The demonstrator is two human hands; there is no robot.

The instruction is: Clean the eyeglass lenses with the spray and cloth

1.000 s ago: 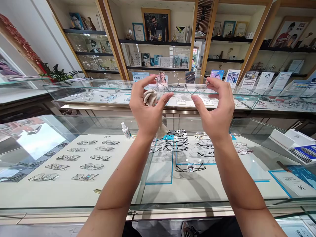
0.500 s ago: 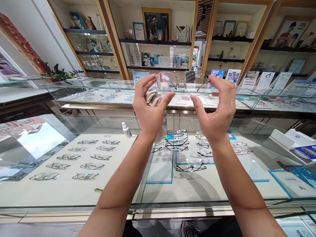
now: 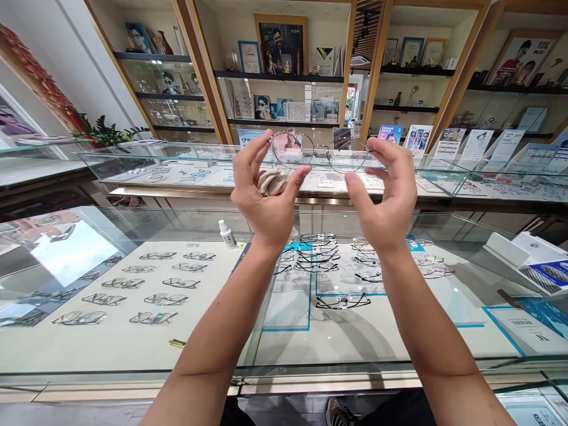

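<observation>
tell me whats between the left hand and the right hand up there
In the head view, a pair of round glasses spans the gap between the left hand and the right hand, fingers at its outer edges.

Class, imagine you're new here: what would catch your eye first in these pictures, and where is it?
The round glasses catch the eye first, held up above centre between the left hand and the right hand. Next comes the crumpled pale cloth tucked in the left hand. Beyond, the large framed poster stands out at top centre.
</observation>
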